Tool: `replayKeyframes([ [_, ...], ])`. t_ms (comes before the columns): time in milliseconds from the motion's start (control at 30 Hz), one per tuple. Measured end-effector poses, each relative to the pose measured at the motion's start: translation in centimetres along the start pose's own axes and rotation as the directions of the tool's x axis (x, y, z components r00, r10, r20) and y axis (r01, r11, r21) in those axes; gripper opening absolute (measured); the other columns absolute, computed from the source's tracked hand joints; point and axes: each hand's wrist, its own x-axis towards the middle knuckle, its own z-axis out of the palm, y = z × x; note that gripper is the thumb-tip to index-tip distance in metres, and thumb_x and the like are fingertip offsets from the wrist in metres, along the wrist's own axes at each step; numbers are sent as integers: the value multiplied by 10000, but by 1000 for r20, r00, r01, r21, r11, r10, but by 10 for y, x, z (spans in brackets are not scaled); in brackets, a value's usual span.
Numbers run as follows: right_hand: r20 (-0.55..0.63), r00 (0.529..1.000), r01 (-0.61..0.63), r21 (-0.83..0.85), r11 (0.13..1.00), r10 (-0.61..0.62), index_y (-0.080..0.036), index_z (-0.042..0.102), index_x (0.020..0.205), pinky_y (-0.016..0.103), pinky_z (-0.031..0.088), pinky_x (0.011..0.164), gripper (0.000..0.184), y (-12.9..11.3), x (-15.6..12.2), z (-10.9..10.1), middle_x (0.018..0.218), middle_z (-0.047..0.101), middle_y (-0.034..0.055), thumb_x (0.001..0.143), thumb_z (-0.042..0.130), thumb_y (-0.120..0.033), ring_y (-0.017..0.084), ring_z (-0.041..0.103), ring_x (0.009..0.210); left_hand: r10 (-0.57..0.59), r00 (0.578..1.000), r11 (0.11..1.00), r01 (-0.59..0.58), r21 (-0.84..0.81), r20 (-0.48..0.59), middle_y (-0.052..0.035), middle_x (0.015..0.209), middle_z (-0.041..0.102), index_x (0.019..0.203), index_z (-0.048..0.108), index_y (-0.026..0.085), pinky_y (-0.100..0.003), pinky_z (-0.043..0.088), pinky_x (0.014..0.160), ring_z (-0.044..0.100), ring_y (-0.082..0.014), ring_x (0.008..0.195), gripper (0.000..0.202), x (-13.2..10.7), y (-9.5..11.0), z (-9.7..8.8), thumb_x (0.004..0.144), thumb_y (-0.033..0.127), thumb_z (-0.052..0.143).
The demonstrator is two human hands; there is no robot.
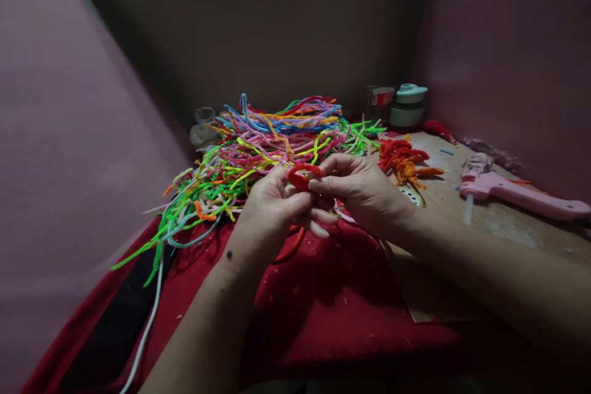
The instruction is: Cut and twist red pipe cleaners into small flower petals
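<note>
A red pipe cleaner (303, 168), bent into a loop, is held between my two hands above the table. My left hand (277, 200) pinches it from the left with thumb and forefinger, the other fingers curling underneath. From the right, my right hand (353, 188) pinches the loop's other side with thumb and fingertip. Part of the loop is hidden by the fingers. Just behind the hands lies a large heap of multicoloured pipe cleaners (286, 135). A red length hangs or lies below my left hand; whether it joins the loop I cannot tell.
Red cloth (332, 308) covers the table. On a brown board (508, 240) at right lie a pink glue gun (517, 191) and a bunch of red and orange pipe cleaners (404, 160). A lidded container (409, 104) stands behind. A white cord (150, 326) hangs at left.
</note>
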Motion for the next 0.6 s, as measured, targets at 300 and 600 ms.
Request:
replayKeyframes([
  [300, 73, 996, -54, 61, 997, 49, -160, 532, 677, 193, 374, 422, 221, 1, 1, -2, 563, 583, -51, 626, 745, -189, 63, 490, 431, -44, 995, 996, 51, -79, 91, -66, 704, 677, 860, 504, 133, -229, 531, 417, 670, -193, 540, 198, -2, 1, -1, 687, 111, 599],
  [600, 2, 999, -50, 47, 998, 50, -172, 491, 671, 185, 349, 380, 264, -6, -2, 6, 514, 550, -66, 612, 746, -208, 67, 475, 387, 3, 994, 998, 5, -64, 113, -44, 688, 671, 899, 495, 135, -241, 550, 468, 671, -178, 561, 213, -1, 2, 0, 709, 95, 583],
])
